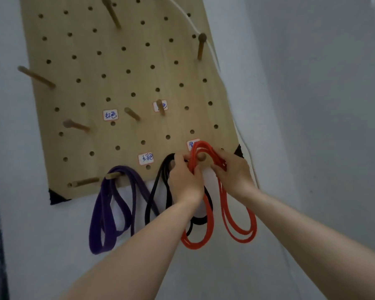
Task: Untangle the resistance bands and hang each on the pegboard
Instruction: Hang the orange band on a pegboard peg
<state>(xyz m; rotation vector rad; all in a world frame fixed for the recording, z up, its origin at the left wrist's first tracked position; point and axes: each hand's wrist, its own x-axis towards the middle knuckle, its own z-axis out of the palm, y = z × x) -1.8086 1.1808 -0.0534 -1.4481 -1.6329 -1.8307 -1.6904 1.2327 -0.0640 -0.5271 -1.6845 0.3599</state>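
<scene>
- At the pegboard's (91,68) lower right corner, the red band (201,145) arches in several strands over a wooden peg (201,156). The peg's round end shows through the loop, pointing out from the board towards the viewer.
- Left grip (185,180) is closed on the red strands just left of the peg, and right grip (232,172) is closed on them just right of it. The peg sits between the two, about equally near to each.
- From both grips the band's top bend rises a little above the peg, while its long loops hang straight down the wall below the wrists.
- As I judge it, the next move turns on this: the bend must travel back along the peg's axis, towards the board, and then settle down onto the shaft before either grip lets go.
- Just left, the black band (153,190) hangs partly behind the left grip; I cannot tell whether they touch.
- Further left, the purple band (95,213) hangs from its own peg.
</scene>
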